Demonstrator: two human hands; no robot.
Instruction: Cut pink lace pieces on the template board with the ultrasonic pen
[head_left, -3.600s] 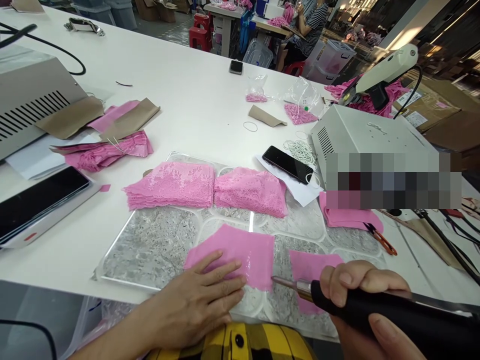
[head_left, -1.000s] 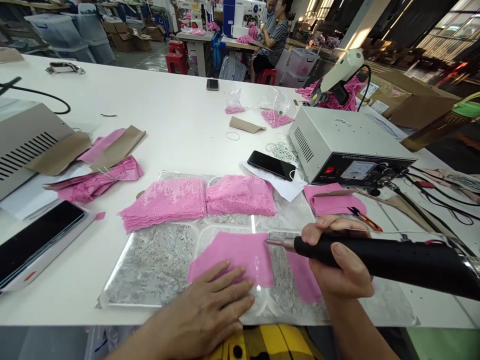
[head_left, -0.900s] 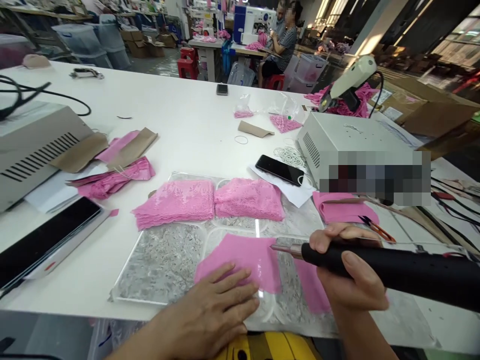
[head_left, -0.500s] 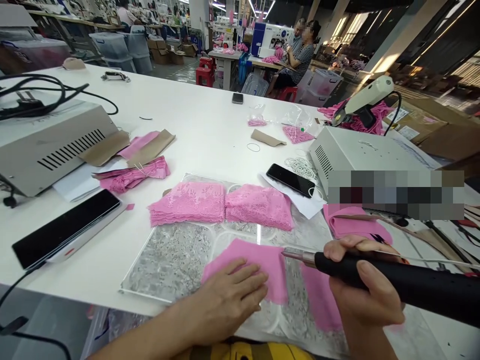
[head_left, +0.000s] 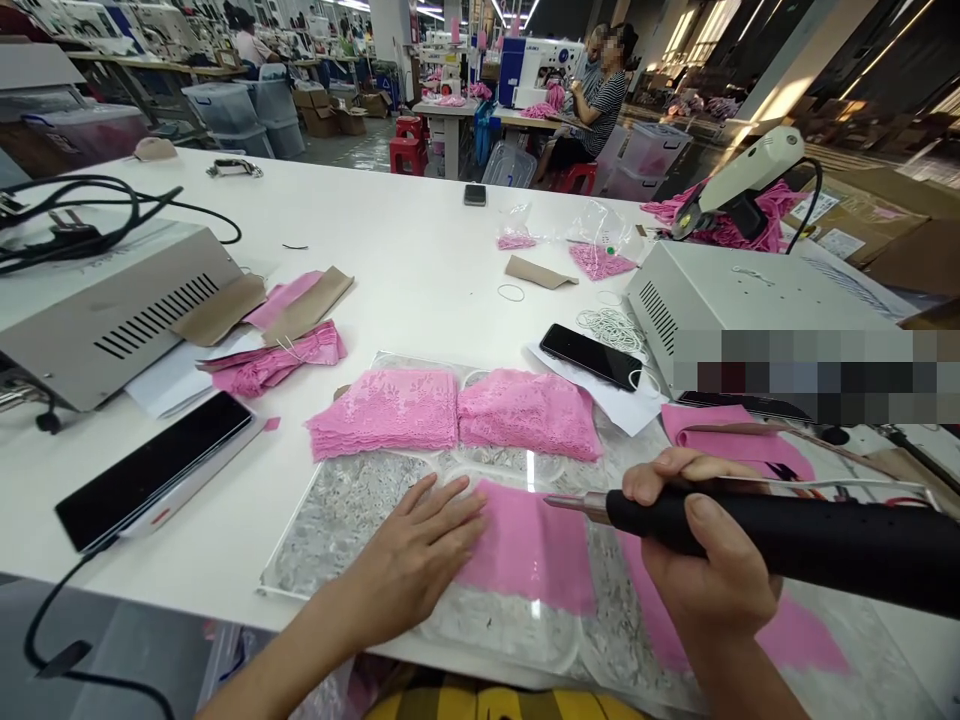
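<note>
My left hand lies with fingers stretched out, its fingertips over the left edge of a flat pink fabric piece. In my right hand is a thick black pen-shaped tool with a pointed metal tip. That tip is over the fabric's far edge; whether it touches cannot be told. The fabric rests on a marbled grey board. Two stacks of pink lace pieces, a left one and a right one, sit side by side behind it. Another pink piece is partly hidden by my right hand.
A grey vented box stands at the right and another at the left. One phone lies on paper behind the lace, and a larger black-screened device lies at left. Bundled pink pieces are beside the left box.
My left hand has slid left from the fabric's middle to its left edge. The tool's tip has shifted left from the far right corner along the far edge. The view has moved slightly.
</note>
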